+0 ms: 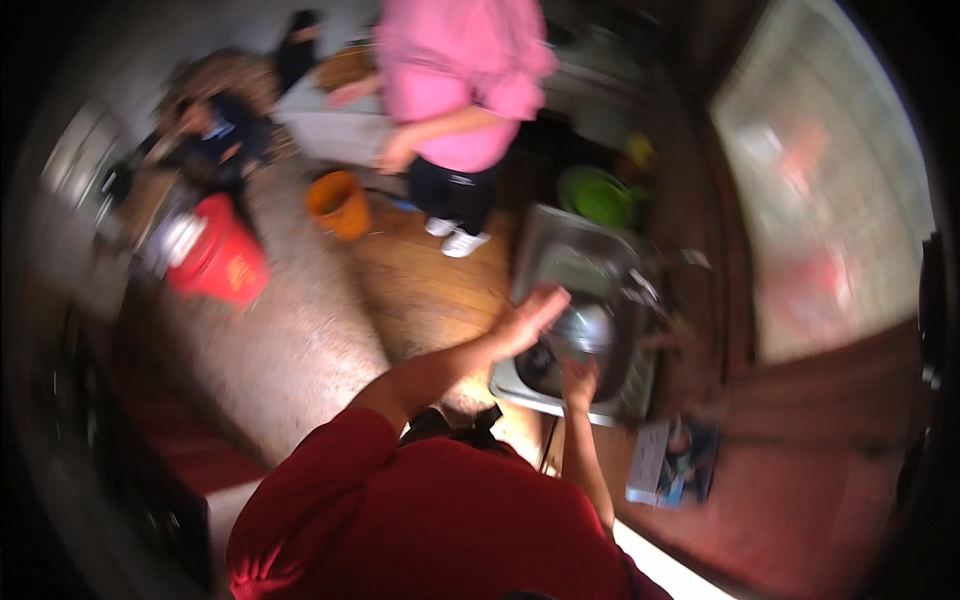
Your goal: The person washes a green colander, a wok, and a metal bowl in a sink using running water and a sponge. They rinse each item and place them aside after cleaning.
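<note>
A round, shiny metal bowl [583, 328] is over the basin of a stainless steel sink [527, 240], blurred and tilted. My right hand [579, 380] is closed on the bowl's near edge. Beside the bowl's left edge is my left hand [535, 316]; motion smears its fingers, so I cannot make out whether they grip it. The faucet [642, 290] rises at the right side of the basin. Some dark item [540, 358], too blurred to name, lies in the basin left of my right hand.
A green basin [598, 197] stands beyond the sink. A person in a pink top [460, 80] stands ahead, near an orange bucket [338, 204]. On the left are a red bucket [225, 258] and a seated person [222, 135]. A printed sheet [673, 463] lies right of the sink.
</note>
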`<state>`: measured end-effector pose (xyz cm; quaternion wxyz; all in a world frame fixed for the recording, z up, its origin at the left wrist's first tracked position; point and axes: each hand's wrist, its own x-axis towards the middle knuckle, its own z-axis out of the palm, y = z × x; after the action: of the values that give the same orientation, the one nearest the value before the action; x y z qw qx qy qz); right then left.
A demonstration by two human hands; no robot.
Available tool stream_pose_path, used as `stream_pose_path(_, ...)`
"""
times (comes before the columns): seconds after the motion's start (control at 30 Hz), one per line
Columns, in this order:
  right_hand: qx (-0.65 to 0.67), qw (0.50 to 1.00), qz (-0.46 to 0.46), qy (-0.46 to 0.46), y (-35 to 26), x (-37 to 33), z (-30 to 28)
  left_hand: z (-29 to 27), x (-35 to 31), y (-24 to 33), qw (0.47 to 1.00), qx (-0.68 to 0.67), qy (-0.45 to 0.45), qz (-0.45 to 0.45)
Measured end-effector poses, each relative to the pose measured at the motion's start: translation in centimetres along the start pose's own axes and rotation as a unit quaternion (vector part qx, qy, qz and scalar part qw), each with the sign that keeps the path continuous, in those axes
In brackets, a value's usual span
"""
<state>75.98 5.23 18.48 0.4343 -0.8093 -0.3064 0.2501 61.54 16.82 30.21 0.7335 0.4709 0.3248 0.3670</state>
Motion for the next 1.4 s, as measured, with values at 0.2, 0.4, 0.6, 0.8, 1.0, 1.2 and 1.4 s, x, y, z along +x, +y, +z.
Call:
stream_pose_path(0.2, 0.322, 0.944, 0.052, -0.049, 5.8, 4.9, -2.3, 1.0, -3.4, 0.4, 0.811, 0.439, -0.049, 0.384)
stream_pose_path(0.4, 0.247, 0.961, -0.12, -0.014, 2.8, 7.3, -5.7, 0.2, -4.4, 0.4, 0.756, 0.496, -0.025, 0.426)
stream_pose_path(0.6, -0.005, 0.953, -0.301, 0.033, -1.6, 4.5, -6.5, -3.3, -5.0, -0.8, 0.757, 0.577, 0.003, 0.307)
stream_pose_path(0.8, -0.173, 0.955, -0.214, 0.109, -3.5, 1.6, -5.3, -7.8, -9.0, 0.8, 0.764, 0.617, 0.021, 0.191)
stream_pose_path(1.0, -0.187, 0.94, -0.23, 0.17, -5.0, -0.6, -4.2, -13.7, -15.2, 0.8, 0.778, 0.599, 0.1, 0.158)
stream_pose_path(1.2, -0.18, 0.926, -0.233, 0.238, -4.0, -2.2, -7.4, -20.2, -20.9, -1.9, 0.804, 0.573, 0.154, 0.04)
stream_pose_path(1.4, -0.178, 0.93, -0.242, 0.211, -3.4, 0.1, -5.6, -33.1, -36.3, -15.9, 0.826, 0.424, 0.368, -0.035)
